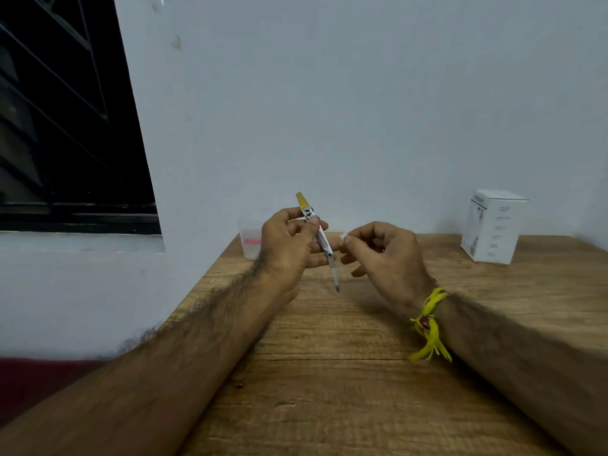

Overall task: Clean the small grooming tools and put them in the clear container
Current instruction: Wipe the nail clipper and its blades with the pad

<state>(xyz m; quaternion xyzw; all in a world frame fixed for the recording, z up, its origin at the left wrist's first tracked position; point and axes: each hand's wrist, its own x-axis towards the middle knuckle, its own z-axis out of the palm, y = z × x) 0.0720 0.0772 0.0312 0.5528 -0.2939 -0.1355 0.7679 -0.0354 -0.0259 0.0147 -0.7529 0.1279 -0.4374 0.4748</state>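
My left hand (289,245) grips a metal nail clipper (324,243) with a yellow end, held above the wooden table (345,373); its thin file blade is swung out and points down. My right hand (385,255) pinches a small white wad (343,236) between thumb and forefinger, just right of the clipper and apart from it. The clear container (248,238) stands at the table's far left corner, partly hidden behind my left hand, with something pink inside.
A white printed box (493,225) stands at the back right of the table by the wall. A dark window (65,126) fills the upper left. The table's left edge runs diagonally; a dark red surface (39,383) lies beyond it.
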